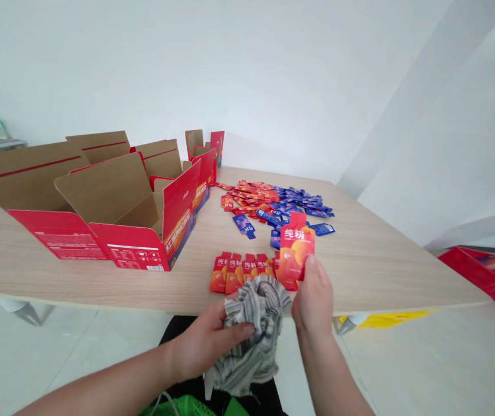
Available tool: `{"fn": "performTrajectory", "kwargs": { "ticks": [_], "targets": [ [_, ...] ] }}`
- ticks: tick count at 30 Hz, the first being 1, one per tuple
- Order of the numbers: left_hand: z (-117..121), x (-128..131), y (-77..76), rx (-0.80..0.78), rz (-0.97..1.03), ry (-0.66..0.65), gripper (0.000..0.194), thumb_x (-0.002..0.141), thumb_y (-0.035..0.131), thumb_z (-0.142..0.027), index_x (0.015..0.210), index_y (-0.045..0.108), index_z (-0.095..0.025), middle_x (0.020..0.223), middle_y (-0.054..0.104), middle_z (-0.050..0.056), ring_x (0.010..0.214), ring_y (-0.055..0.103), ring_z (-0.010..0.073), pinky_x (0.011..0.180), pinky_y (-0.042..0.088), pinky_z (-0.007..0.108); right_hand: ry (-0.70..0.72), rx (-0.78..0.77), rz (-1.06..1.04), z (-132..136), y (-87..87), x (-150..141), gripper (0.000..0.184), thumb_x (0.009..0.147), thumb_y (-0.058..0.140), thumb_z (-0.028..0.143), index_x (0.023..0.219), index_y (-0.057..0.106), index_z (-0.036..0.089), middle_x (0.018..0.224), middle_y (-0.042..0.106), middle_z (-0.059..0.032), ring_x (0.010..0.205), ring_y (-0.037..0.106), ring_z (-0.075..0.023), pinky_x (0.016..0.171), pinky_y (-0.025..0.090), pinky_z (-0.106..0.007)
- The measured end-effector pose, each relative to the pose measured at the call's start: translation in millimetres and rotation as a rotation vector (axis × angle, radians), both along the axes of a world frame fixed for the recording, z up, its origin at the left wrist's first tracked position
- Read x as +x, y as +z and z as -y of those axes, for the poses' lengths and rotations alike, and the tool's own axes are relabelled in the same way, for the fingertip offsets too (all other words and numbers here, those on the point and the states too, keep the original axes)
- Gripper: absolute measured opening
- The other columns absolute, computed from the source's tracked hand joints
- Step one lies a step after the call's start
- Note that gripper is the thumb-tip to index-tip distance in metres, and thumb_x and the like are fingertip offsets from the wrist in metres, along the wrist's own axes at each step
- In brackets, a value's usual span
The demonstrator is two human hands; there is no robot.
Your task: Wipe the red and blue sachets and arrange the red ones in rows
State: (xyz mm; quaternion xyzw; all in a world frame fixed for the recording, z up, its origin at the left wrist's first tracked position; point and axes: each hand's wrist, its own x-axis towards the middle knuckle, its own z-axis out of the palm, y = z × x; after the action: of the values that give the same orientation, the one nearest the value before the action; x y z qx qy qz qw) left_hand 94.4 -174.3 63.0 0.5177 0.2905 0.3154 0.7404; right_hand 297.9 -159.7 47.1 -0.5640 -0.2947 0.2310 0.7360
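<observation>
The left hand is closed around a crumpled grey striped cloth, and it holds this cloth in a bunch just over the near edge of the wooden table. The right hand is gripping one orange-red sachet between the thumb and fingers, and it holds the sachet up at about one o'clock from the cloth. A row of similar sachets lies on the table at twelve o'clock from the cloth, just beside the held one, and they overlap a little. Farther away, also near twelve o'clock, is a loose pile of red and blue sachets. Open red cardboard boxes stand on the table at ten o'clock, with their flaps up. A flat red box lies on the floor near three o'clock.
</observation>
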Motion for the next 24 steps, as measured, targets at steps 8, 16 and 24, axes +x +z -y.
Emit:
{"fn": "performTrajectory", "kwargs": {
  "ticks": [8, 16, 24],
  "targets": [
    [-63, -73, -31.0, 0.512, -0.545, 0.607, 0.047, 0.083, 0.058, -0.057, 0.103, 0.069, -0.015, 0.109, 0.075, 0.012, 0.117, 0.064, 0.0360, 0.107, 0.047, 0.051, -0.206, -0.518, 0.359, -10, -54.2, 151, 0.040, 0.087, 0.040, 0.043, 0.097, 0.069, 0.017, 0.101, 0.076, -0.0136, 0.094, 0.071, -0.0262, 0.078, 0.056, -0.036],
    [-88, -78, -77.3, 0.710, -0.813, 0.553, 0.052, 0.087, 0.047, -0.053, 0.114, 0.066, -0.013, 0.125, 0.070, 0.018, 0.122, 0.063, 0.0360, 0.108, 0.046, 0.052, -0.228, -0.801, 0.721, 2, -82.8, 159, 0.039, 0.088, 0.055, 0.037, 0.113, 0.073, 0.013, 0.111, 0.071, -0.0211, 0.109, 0.064, -0.0346, 0.095, 0.046, -0.046],
    [-93, -81, -97.6, 0.840, -0.864, 0.541, 0.047, 0.090, 0.045, -0.051, 0.112, 0.067, -0.015, 0.119, 0.073, 0.016, 0.116, 0.067, 0.0324, 0.105, 0.051, 0.047, -0.278, -0.609, 1.218, -41, -71.8, 155, 0.044, 0.096, 0.048, 0.043, 0.114, 0.071, 0.010, 0.106, 0.068, -0.0197, 0.099, 0.064, -0.0327, 0.089, 0.049, -0.045]
  ]
}}
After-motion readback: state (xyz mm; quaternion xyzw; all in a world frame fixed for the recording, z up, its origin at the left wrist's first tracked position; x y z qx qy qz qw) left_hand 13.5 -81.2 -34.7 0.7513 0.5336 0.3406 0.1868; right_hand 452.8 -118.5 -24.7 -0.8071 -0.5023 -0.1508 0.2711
